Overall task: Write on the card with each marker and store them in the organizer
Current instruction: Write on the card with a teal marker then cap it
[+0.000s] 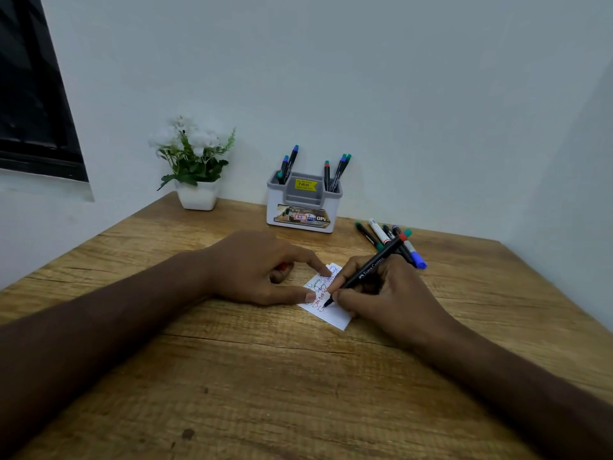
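Right hand point(374, 287) grip pinches a black marker point(365, 270), tip on the scribbled white card point(335, 313); left hand point(255, 267) fingers press it.

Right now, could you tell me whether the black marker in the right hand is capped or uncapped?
Uncapped: the black marker shows a bare tip touching the white card, with red writing beside it.

Your right hand point(381, 293) grips a black marker point(365, 270), and its tip touches the white card point(338, 317) on the wooden table point(232, 376). Your left hand point(258, 267) presses the card's left edge with index finger and thumb, and something red shows under the curled fingers. Behind, the organizer point(303, 207) holds several markers, more loose markers point(388, 239) lie to its right, and a flower pot point(196, 194) stands to its left.
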`<state>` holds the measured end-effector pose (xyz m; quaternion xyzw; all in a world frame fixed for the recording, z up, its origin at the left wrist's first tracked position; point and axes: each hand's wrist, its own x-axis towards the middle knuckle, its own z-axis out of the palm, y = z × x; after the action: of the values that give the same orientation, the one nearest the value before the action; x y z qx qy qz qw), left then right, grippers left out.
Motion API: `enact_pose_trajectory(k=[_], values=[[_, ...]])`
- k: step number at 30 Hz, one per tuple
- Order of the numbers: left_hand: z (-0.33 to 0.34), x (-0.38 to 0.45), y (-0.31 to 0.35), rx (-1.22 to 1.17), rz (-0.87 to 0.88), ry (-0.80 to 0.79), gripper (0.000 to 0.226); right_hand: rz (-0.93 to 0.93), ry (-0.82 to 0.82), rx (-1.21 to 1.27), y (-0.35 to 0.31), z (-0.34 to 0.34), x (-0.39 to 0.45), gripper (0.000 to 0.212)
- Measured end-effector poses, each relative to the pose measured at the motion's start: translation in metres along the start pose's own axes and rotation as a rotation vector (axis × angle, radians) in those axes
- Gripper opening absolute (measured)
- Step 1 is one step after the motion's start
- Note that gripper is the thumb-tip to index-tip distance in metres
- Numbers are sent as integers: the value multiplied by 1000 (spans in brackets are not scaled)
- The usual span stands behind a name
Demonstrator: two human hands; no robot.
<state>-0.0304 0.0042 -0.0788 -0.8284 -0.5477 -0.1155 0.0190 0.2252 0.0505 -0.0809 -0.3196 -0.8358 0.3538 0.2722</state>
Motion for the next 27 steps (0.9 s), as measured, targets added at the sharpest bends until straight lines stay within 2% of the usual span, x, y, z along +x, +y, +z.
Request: enact_pose_trajectory(k=[27], values=[[1,0,-1,-18,5,10,53,50,38,26,2,0,3,8]])
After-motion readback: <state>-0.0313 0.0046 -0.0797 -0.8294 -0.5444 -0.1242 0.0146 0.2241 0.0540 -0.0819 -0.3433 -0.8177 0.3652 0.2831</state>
